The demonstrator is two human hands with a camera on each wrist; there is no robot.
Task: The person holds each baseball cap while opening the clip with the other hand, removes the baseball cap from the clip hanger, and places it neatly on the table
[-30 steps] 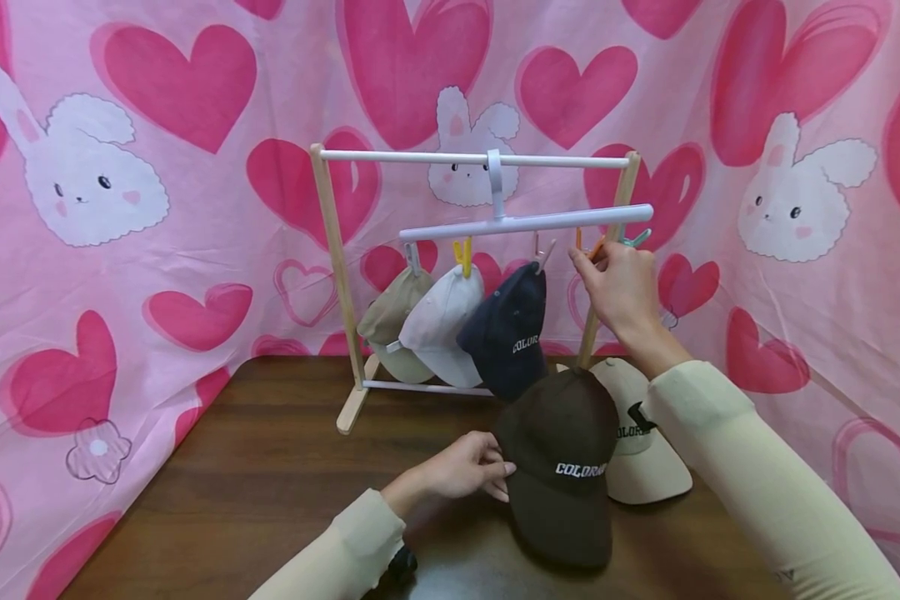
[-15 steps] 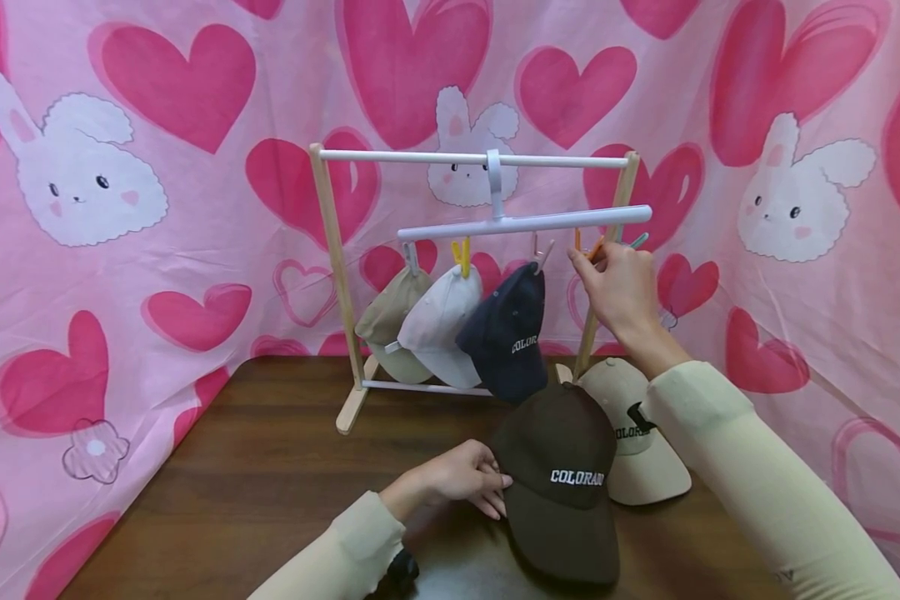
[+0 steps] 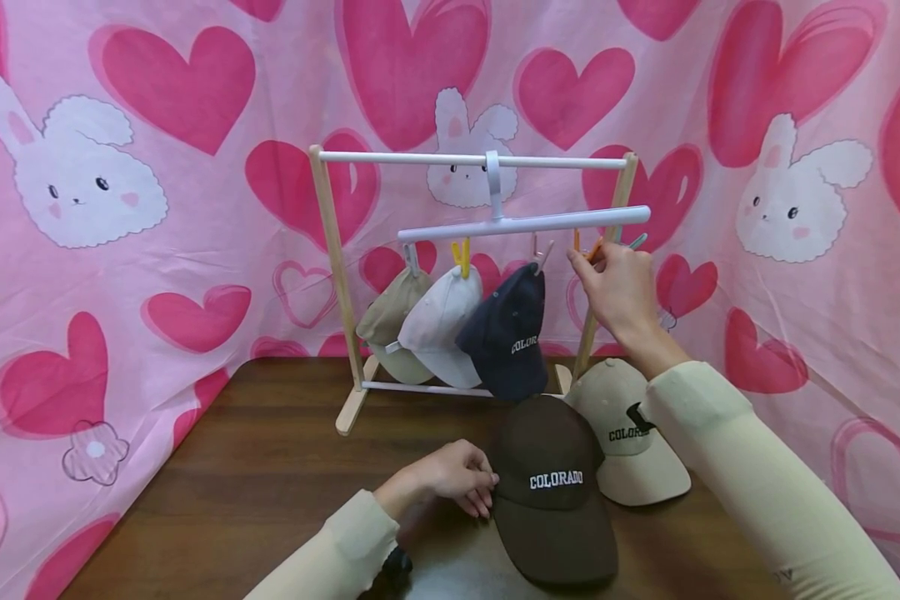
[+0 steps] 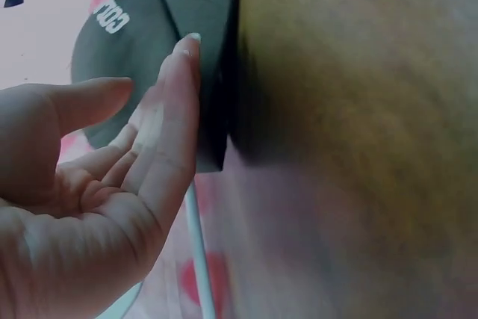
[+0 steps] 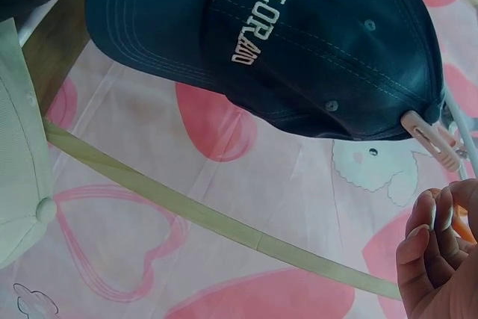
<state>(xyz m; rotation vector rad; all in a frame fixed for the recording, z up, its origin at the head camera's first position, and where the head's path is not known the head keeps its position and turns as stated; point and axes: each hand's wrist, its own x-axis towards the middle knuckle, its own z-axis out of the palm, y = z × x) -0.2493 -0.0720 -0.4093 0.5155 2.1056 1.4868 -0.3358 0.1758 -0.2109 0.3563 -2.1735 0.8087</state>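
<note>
A dark brown cap point(image 3: 547, 467) lettered COLORADO sits on the table, brim toward me. At its left edge is my left hand point(image 3: 453, 477), fingers fairly straight and thumb apart in the left wrist view; the fingertips point(image 4: 190, 44) are against or just beside the cap. My right hand point(image 3: 621, 287) pinches an orange clothespin point(image 3: 589, 248) under the white hanger bar point(image 3: 528, 223). Left of it, a navy cap point(image 3: 506, 333) hangs from a pink clothespin point(image 5: 431, 140), then a white cap point(image 3: 444, 325) from a yellow clothespin point(image 3: 461, 257), then an olive cap point(image 3: 396, 321) from a grey one.
A beige cap point(image 3: 630, 433) rests on the table point(image 3: 217, 492) behind the brown one, partly covered by my right sleeve. The wooden rack point(image 3: 333, 242) carries the hanger on its top rod point(image 3: 397, 157). A teal clothespin point(image 3: 637, 242) shows past my right hand.
The brown cap has come down and a little left, away from the hanging caps, and now sits on the table. My left hand has loosened from it. The right hand has stayed at the orange clothespin.
</note>
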